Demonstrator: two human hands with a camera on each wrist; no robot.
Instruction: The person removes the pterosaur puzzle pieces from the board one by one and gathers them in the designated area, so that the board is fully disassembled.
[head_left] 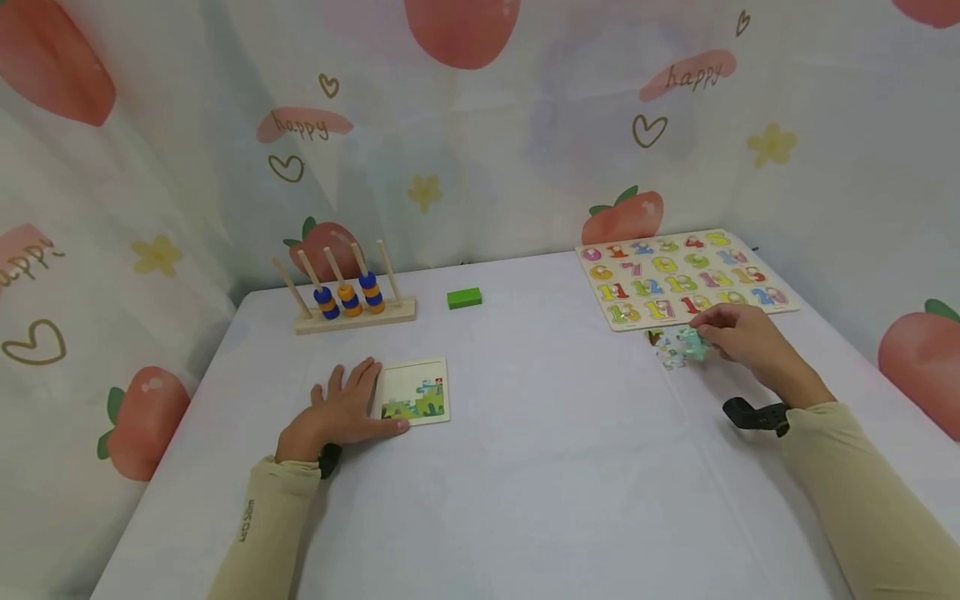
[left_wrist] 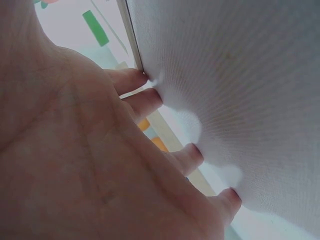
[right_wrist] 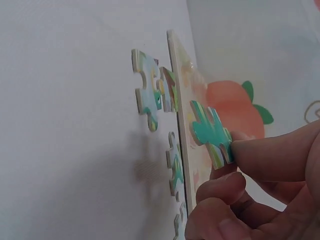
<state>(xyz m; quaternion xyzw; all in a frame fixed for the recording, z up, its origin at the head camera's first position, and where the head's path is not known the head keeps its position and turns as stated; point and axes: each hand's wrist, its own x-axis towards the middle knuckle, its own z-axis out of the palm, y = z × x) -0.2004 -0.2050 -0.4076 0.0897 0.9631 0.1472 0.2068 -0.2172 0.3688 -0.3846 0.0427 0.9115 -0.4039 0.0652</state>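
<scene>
My left hand (head_left: 339, 410) rests by the left edge of a small wooden puzzle tray (head_left: 412, 362), thumb along its bottom rim and fingers spread on the cloth. Part of a picture is fitted in the tray's lower part and right side. In the left wrist view the fingertips (left_wrist: 231, 197) touch the cloth. Over on the right, my right hand (head_left: 742, 337) pinches a teal-green jigsaw piece (right_wrist: 212, 132) between thumb and finger, raised off the table. Beneath and beside it lie several loose jigsaw pieces (right_wrist: 147, 90), close to the number board's near edge.
A wooden number board (head_left: 611, 315) lies at the back right. At the back left stands a bead abacus (head_left: 356, 320) with upright pegs and blue and orange rings. A green block (head_left: 464, 298) sits at the back middle. A printed curtain (head_left: 510, 167) hangs behind the table.
</scene>
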